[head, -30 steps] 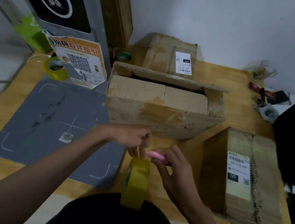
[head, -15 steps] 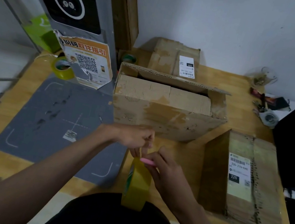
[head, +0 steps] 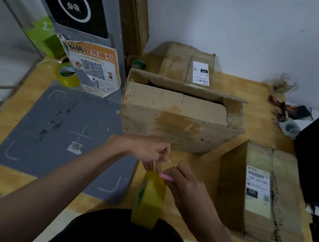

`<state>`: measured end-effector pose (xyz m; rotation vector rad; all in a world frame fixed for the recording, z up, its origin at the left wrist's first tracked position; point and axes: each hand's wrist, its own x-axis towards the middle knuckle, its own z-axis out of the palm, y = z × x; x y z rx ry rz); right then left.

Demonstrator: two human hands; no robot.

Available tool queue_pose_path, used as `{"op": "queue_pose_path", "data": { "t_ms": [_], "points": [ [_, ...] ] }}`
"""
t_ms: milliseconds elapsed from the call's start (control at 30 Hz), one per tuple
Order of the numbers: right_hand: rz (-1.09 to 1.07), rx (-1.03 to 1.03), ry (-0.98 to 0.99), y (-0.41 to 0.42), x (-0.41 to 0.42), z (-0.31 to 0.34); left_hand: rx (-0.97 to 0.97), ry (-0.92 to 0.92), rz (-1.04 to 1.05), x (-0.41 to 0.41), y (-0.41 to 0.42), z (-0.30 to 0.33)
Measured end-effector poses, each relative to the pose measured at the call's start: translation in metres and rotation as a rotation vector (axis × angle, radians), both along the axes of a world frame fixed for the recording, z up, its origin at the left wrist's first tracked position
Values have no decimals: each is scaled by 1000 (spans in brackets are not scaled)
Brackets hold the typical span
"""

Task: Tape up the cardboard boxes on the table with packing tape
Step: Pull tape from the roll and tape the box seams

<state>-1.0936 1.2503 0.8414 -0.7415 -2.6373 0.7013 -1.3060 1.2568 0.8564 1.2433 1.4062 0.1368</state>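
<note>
Now we pinch the tape end with our left hand (head: 149, 152) above the yellow tape roll (head: 149, 199), while our right hand (head: 183, 185) grips a pink cutter (head: 166, 177) before the open cardboard box (head: 174, 127).

Bare forearms, no sleeves reaching the wrists. Left hand (head: 147, 150) and right hand (head: 187, 185) without gloves, rings or watch. Black garment (head: 123, 241) over the torso.

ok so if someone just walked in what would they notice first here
Probably the two hands at the near edge: the left hand pinches the loose end of a yellow tape roll, while the right hand holds something small and pink against it. Just behind sits a big worn cardboard box with its top flaps open.
</note>
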Motion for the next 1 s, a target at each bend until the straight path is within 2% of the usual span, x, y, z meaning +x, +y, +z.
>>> {"op": "queue_pose_path", "data": {
  "t_ms": [167,267,367,433,500,567,667,867,933,1000],
  "points": [
    [-29,-91,-8,7,16,1,-22,-9,-25,4,4,-1],
    [-116,-213,137,11,20,7,-28,-11,-24,2,4,-2],
    [-310,-415,299,14,25,-7,-17,-18,-9,-1,2,0],
    [-451,-538,204,22,30,-39,0,-32,-1,-3,0,0],
    [-507,-570,-60,33,35,-87,35,-45,-4,-6,-2,-1],
    [-544,-640,-229,41,36,-134,49,-67,-16,-7,-3,-1],
    [-607,-749,-243,49,27,-176,53,-76,-15,-8,-4,-3],
    [-620,-675,-292,53,26,-212,66,-91,8,-11,-6,0],
    [-645,-637,-279,53,23,-206,67,-86,19,-13,-7,1],
    [-684,-656,-196,49,15,-175,58,-93,27,-16,-8,0]
  ]
}}
